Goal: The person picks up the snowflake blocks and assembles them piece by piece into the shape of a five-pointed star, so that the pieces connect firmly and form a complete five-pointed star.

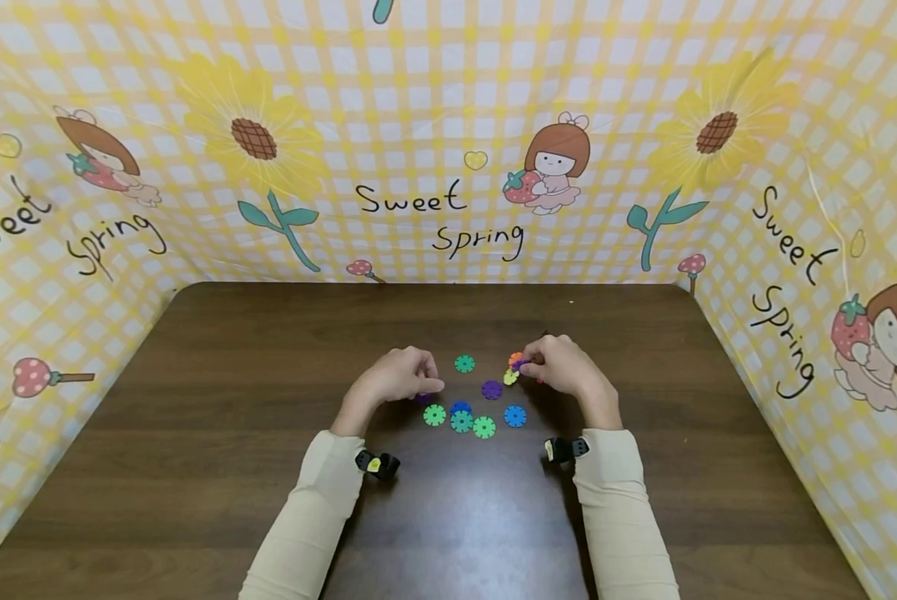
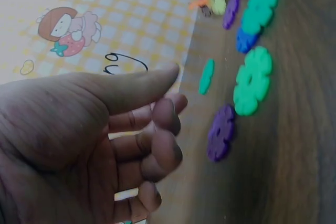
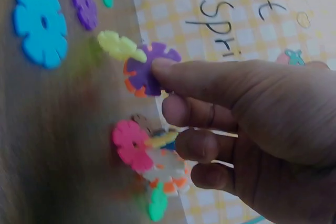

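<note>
My right hand pinches a purple notched interlocking disc between thumb and index finger. A pale yellow disc is slotted into its edge, and an orange disc shows behind it. Below those fingers in the right wrist view, a pink disc appears in a cluster with white, orange, yellow and green ones; the hand partly hides this cluster in the head view. My left hand holds nothing, its fingers loosely bent above a purple disc on the table.
Loose discs lie between the hands on the brown table: a teal one, a purple one, a blue one, and several green and blue ones nearer me. Patterned cloth surrounds the table's back and sides.
</note>
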A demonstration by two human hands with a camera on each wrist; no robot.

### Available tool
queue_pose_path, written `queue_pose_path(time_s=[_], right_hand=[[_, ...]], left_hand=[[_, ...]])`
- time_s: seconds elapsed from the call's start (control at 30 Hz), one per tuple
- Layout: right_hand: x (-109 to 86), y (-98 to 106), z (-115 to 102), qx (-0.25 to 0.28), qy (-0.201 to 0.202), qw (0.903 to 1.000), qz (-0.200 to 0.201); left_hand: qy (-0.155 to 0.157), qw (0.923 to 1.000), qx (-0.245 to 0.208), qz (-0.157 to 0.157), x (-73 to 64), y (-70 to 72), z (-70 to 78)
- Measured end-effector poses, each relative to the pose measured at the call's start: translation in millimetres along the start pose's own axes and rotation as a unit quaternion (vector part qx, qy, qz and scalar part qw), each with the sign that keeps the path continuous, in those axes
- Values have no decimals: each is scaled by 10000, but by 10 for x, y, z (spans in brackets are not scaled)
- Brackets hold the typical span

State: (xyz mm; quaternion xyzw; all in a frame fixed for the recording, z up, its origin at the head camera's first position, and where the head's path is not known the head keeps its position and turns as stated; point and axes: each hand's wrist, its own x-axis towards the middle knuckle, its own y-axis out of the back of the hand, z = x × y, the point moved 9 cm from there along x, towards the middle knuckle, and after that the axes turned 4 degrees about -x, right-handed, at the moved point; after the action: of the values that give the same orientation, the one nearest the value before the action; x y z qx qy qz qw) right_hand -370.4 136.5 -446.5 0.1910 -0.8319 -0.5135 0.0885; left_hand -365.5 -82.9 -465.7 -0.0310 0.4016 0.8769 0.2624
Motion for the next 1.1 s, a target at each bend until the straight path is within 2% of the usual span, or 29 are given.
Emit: queue_pose_path(time_s=[0.17, 0.37, 0.43, 0.53, 0.7, 0.93, 1.1], right_hand=[[-53, 87, 171, -115, -516, 9984, 178], [-104, 155, 317, -299, -1054, 9935, 319], [-106, 169, 327, -322, -1120, 9925, 366], [-88, 181, 278, -310, -1055, 9928, 472], [-25, 136, 62, -246, -674, 9963, 473], [66, -81, -240, -493, -59, 9987, 77], [94, -277, -337, -363, -3, 9986, -394]], left_hand=[[555, 9970, 529, 85, -28, 34, -112], [613, 9947, 825, -45, -28, 8, -169], [604, 9944, 869, -72, -27, -4, -176], [613, 9936, 941, -69, -25, -12, -168], [666, 9917, 1091, -110, -19, -20, -146], [679, 9897, 1254, -114, -16, -14, -146], [686, 9930, 952, -159, -50, -18, -139]])
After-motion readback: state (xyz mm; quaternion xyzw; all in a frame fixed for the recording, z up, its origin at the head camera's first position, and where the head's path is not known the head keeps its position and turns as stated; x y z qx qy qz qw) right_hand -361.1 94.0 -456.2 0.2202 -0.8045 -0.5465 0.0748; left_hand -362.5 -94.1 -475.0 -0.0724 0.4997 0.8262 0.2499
